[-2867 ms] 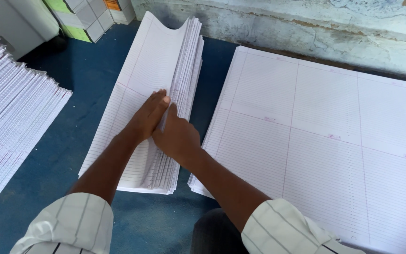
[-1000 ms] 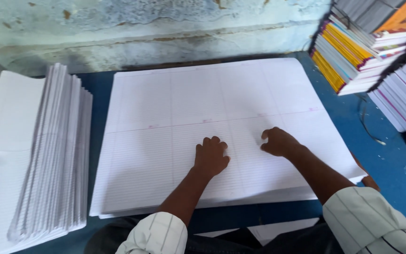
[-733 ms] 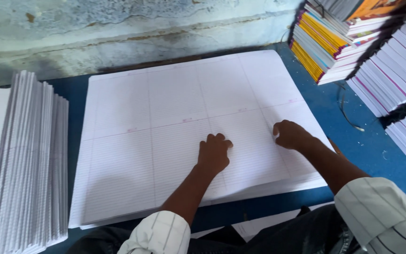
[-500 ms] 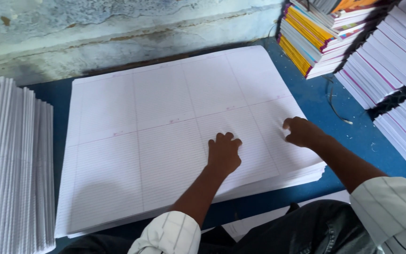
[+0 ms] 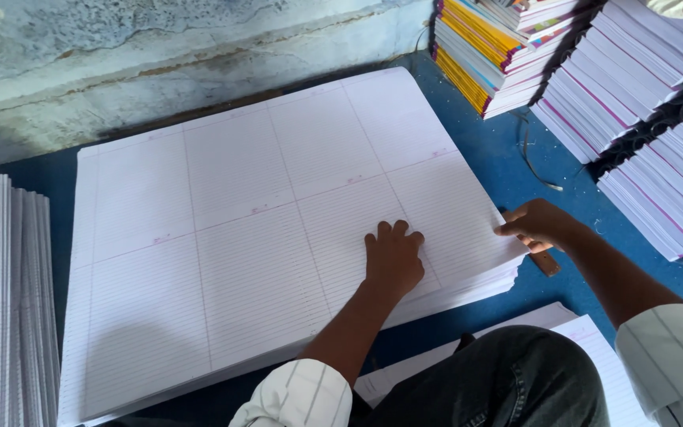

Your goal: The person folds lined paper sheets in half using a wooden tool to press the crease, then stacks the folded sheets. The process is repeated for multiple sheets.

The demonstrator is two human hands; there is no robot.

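- Pressed flat, my left hand lay open on the stack of large ruled sheets, holding nothing, only weighing the top sheet down near its front edge.
- At the stack's right edge my right hand had its fingers curled on the sheet edges; whether they had pinched one sheet free I could not tell.
- That stack lay square on the blue table, straight ahead of me, its top sheet not yet lifted or folded.
- Judging by the folded sheets standing on edge at my left, part of the folding was done, while the thick flat stack was left.
- Just beside my right hand lay a small brown stick.
- Beyond rose bound notebooks in piles and a worn pale wall.
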